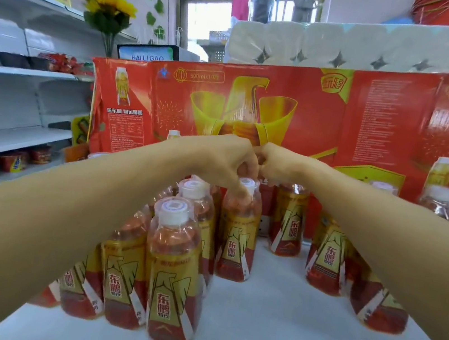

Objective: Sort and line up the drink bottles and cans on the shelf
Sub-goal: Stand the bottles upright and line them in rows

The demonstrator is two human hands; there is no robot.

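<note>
Both hands meet over the middle of the white shelf top (266,323). The left hand (220,160) reaches in from the left with its fingers curled down, the fingertips pinching the white cap of an upright drink bottle (238,231) that stands just behind the packed group. The right hand (277,165) is drawn into a loose fist just beside the left, knuckles touching it; whether it holds anything cannot be told, since its fingers are turned away from the camera.

A tight cluster of matching bottles (173,264), with amber drink, yellow and red labels and white caps, stands in rows to the front left of the shelf top, under the left forearm. One lone bottle (288,221) stands further back, to the right of the gripped one and apart from it. Two more bottles (327,253) stand on the right, partly hidden by the right forearm.

Red and yellow cartons (256,110) form a wall along the back, with packs of toilet rolls (340,44) stacked on top. Yellow sunflowers (108,4) rise at the back left, beside grey wall shelves (11,133).
</note>
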